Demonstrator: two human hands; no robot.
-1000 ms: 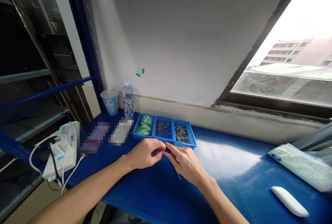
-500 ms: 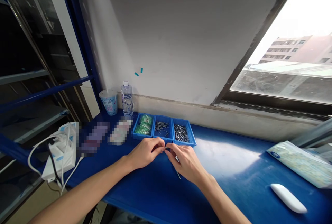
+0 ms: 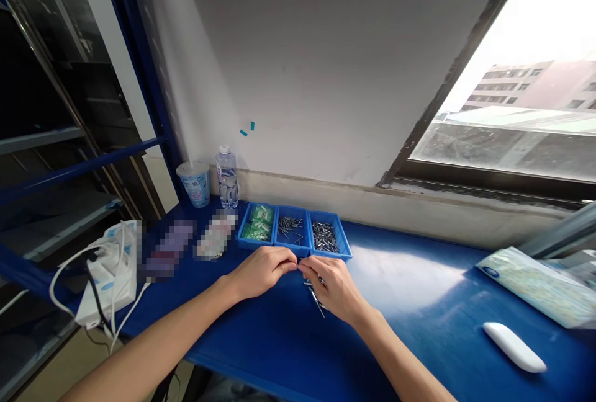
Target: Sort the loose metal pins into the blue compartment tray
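Both hands meet above the front of the blue bins. My left hand (image 3: 267,272) is closed in a pinch, thumb against forefinger. Opposite it, fingertips almost touching, my right hand (image 3: 333,281) pinches too. A tiny dark piece lies between the fingertips, mostly hidden. Several thin metal pins (image 3: 317,303) show under my right hand's curled fingers; whether they rest in the palm or on the table I cannot tell. Just beyond are three joined blue bins: the left bin (image 3: 241,236) has green-and-white packets, the middle bin (image 3: 293,252) thin pins, the right bin (image 3: 345,245) short metal pieces.
A water bottle (image 3: 227,178) and a lidded cup (image 3: 194,185) stand by the wall. At left sits a white power strip (image 3: 112,272) with cables. A white rounded object (image 3: 514,347) and a flat patterned packet (image 3: 535,284) lie on the blue table (image 3: 261,346) at right.
The dark piece between the fingertips shows less than before. More metal pins have come into sight beneath my right hand. The view has shifted slightly; the hands stay nearly in place.
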